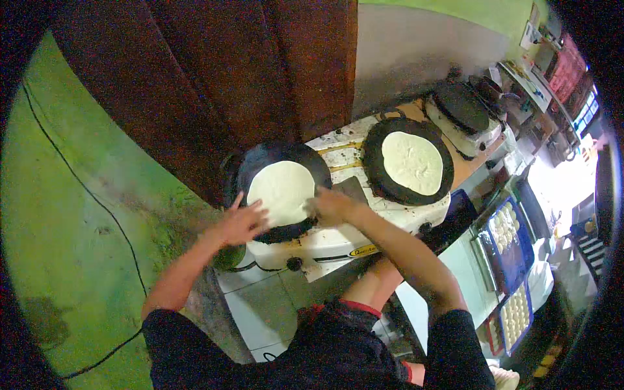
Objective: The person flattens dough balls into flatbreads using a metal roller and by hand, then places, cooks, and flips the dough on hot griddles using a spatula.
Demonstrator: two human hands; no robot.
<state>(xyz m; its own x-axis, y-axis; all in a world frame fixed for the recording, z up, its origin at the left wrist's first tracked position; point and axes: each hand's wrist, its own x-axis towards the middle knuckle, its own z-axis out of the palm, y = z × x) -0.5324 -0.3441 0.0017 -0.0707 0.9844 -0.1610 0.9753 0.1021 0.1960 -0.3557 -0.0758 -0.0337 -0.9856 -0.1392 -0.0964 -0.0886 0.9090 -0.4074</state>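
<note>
Dough round lies on dark pan, centre of frame. Left hand, splayed, and right hand apart at opposite edges, likely for even control; right's grip too blurred to tell.

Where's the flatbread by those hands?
The flatbread lies left of centre in the head view, on the leftmost black pan, between left hand and right hand.

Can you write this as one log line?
left hand: at dough, left edge; right hand: at right edge; dough: on black pan; second dough: on other pan
</note>
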